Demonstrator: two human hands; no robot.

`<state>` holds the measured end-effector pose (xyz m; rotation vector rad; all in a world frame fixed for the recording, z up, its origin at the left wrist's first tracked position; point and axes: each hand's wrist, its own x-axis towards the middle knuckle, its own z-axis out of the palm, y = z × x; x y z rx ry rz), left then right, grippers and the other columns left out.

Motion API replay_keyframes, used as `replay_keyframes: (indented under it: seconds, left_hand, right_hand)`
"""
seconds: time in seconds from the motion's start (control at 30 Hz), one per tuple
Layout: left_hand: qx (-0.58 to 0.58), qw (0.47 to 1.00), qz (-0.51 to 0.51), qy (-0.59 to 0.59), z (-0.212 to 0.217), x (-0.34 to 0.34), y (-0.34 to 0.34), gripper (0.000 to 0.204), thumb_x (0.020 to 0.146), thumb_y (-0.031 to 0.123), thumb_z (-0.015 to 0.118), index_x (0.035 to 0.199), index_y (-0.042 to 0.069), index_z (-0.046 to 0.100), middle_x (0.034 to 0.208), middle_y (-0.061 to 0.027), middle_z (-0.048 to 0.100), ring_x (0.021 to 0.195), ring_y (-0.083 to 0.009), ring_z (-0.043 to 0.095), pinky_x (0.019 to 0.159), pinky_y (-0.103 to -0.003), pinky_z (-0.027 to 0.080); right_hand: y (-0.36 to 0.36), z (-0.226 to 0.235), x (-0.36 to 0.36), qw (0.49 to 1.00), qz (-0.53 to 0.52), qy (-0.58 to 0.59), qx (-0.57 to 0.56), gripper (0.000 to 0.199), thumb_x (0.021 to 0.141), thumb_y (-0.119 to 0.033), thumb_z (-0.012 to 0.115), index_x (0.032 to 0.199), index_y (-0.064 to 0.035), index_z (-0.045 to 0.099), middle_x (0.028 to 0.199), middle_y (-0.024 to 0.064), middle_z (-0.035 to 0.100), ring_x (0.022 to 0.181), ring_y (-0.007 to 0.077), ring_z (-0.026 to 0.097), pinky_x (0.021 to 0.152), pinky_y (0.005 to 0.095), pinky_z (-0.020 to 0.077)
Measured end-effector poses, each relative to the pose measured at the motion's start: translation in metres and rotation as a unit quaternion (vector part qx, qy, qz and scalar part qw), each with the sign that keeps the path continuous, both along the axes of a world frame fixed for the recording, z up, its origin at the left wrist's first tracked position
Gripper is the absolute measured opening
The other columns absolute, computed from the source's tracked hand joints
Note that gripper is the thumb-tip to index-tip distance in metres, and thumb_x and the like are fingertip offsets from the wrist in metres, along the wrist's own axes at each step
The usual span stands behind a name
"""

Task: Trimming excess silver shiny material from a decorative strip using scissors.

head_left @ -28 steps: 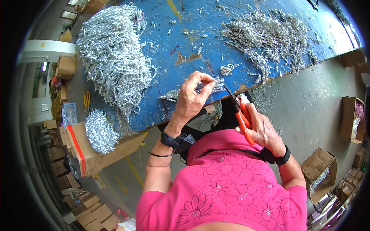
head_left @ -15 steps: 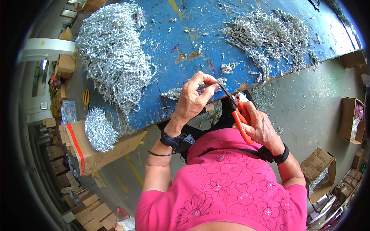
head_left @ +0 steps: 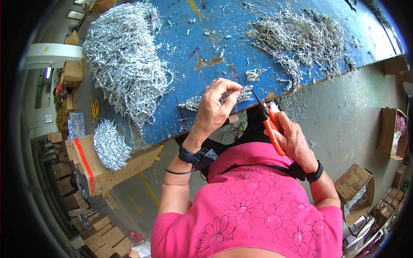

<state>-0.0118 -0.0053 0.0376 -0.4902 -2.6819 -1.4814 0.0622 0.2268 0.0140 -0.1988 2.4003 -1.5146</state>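
Note:
Near the front edge of the blue table, my left hand (head_left: pixel 217 105) pinches a silvery tinsel strand (head_left: pixel 193 103) that sticks out on both sides of the fingers. My right hand (head_left: pixel 292 139) grips scissors (head_left: pixel 272 128) with orange handles. Their dark blades point up and left, the tips close beside the strand's right end. Just beyond the fingers lies a small tangle of silvery thread (head_left: pixel 254 75). A big heap of silver tinsel strands (head_left: pixel 129 60) covers the table's left side, and a looser, greyer heap (head_left: pixel 301 38) is spread at the far right.
The blue table (head_left: pixel 180 73) has chipped patches and silver scraps on it. At its left corner, a round silver tinsel bundle (head_left: pixel 112 145) rests on a cardboard box (head_left: pixel 129 170). Yellow-handled scissors (head_left: pixel 95 109) are by the left edge. Open cartons (head_left: pixel 355 189) stand on the floor at right.
My right hand has drawn the scissors slightly right, so the blade tips sit a little farther from my left fingers. My left hand stays nearly in place with the strand.

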Motion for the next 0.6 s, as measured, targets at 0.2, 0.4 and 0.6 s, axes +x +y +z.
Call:
replay_keyframes:
  seconds: [0.2, 0.4, 0.6]
  left_hand:
    - [-0.103, 0.980, 0.073, 0.155, 0.009, 0.006, -0.038, 0.029, 0.085, 0.004, 0.066, 0.113, 0.007, 0.066, 0.106, -0.0095, 0.066, 0.101, -0.0248, 0.061, 0.089, -0.036, 0.046]
    - [-0.195, 0.972, 0.126, 0.027, 0.007, 0.055, -0.114, 0.030, 0.082, 0.002, 0.069, 0.112, 0.004, 0.066, 0.109, -0.0115, 0.062, 0.103, -0.0255, 0.058, 0.091, -0.036, 0.046]
    - [-0.171, 0.964, 0.195, 0.055, -0.013, 0.044, -0.103, 0.030, 0.082, 0.001, 0.067, 0.112, 0.005, 0.065, 0.099, -0.0098, 0.062, 0.091, -0.0261, 0.059, 0.085, -0.037, 0.046]
  right_hand:
    - [0.027, 0.008, 0.001, 0.995, -0.052, -0.080, 0.002, 0.041, 0.084, -0.028, 0.072, 0.105, -0.0044, 0.047, 0.076, 0.0157, 0.055, 0.066, 0.0299, 0.051, 0.063, 0.0392, 0.0435]
    - [0.045, 0.012, -0.009, 0.993, -0.087, -0.076, -0.037, 0.042, 0.086, -0.035, 0.067, 0.105, -0.0031, 0.046, 0.072, 0.0076, 0.044, 0.067, 0.0174, 0.042, 0.063, 0.0340, 0.0406]
    - [0.049, 0.025, -0.021, 0.992, -0.088, -0.088, 0.004, 0.042, 0.086, -0.036, 0.067, 0.102, -0.0020, 0.049, 0.072, 0.0092, 0.044, 0.066, 0.0177, 0.042, 0.062, 0.0341, 0.0398]
